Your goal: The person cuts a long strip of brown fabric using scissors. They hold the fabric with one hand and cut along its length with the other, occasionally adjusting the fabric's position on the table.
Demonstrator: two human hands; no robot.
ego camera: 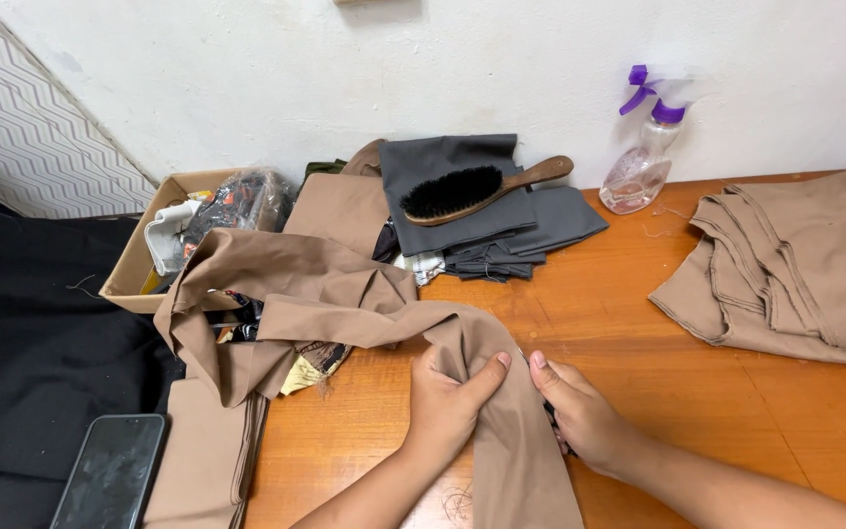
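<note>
Head view: left hand point(447, 407) & right hand point(580, 411) grips pinching tan cloth point(345, 304), poss. w/ dark tool; brush point(472, 191) behind.

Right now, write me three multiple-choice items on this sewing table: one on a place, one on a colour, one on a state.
1. Where does the wooden-handled black bristle brush lie?
A. on the folded dark grey cloth
B. in the cardboard box
C. on the phone

2. What colour is the trigger of the clear plastic spray bottle?
A. red
B. purple
C. green

3. How does the left hand meet the long tan fabric strip?
A. hovering clear of it
B. pinching a fold of it
C. flat under it

Answers: 1 A, the brush rests atop the grey stack. 2 B, trigger and collar show purple. 3 B, thumb and fingers gather tan cloth.
</note>
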